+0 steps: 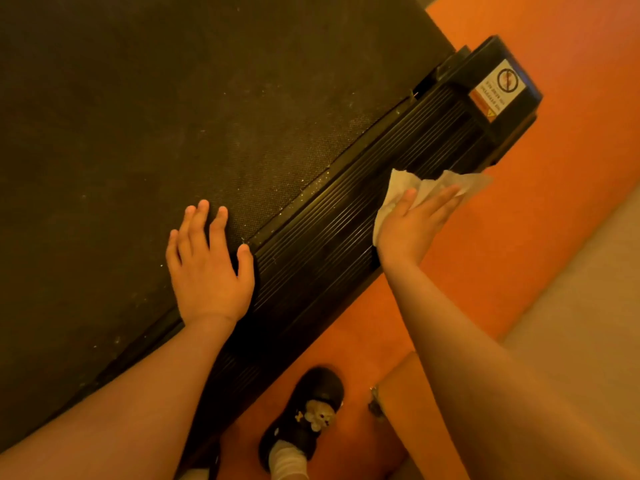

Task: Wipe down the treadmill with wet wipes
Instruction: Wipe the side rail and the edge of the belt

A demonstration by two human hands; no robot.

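Nearest to us, we are looking down at a dark shoe [304, 407] with a small pale charm on its top, planted on the orange floor [485, 254] just beside the treadmill [242, 98]. A white sock [287, 459] is showing above it. Further out, the left hand [207, 268] is lying flat, palm down, on the speckled black belt [104, 150]. Its fingers [202, 216] are stretching straight and wide apart, holding nothing, and the thumb is reaching across onto the ribbed side rail [332, 220]. Beyond it, to the right, the right hand [412, 223] is pressing a white wet wipe [398, 183] against the outer edge of that rail, its fingers lying straight and close together on top of the wipe, not curling round it. The wipe is lying crumpled, its far corners sticking out past the hand. Farthest along the rail, the black end cap [509, 133] is carrying a warning sticker [495, 88] with what looks to be a crossed-out circle.
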